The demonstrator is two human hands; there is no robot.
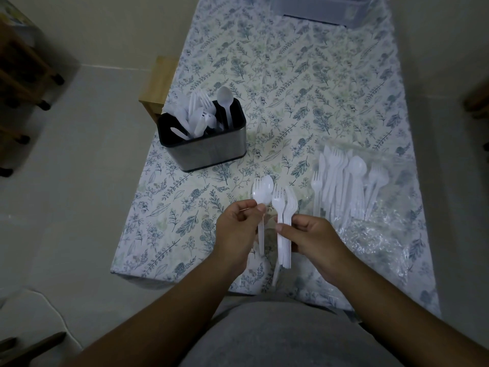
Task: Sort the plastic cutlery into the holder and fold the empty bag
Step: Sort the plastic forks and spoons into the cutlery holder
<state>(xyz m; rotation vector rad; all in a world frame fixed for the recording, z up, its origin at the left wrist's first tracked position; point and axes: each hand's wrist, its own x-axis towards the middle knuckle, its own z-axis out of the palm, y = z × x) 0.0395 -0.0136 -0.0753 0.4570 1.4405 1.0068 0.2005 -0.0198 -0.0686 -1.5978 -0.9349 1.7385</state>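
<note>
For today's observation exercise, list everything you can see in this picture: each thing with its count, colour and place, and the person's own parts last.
Cutlery holder: one, steel with black inside, table's left, part filled with white cutlery.
Plastic bag: one, clear, table's right, still holding white cutlery.
Spoons: a few, white, in left hand.
Forks: a stack, white, in right hand.
Tablecloth: one, white with blue-green leaves, covering the table.
Plastic bin: one, clear, far end.
Wooden stool: one, tan, behind holder.
Wooden shelf: one, brown, far left.
Left hand: one, near edge.
Right hand: one, near edge.
</note>
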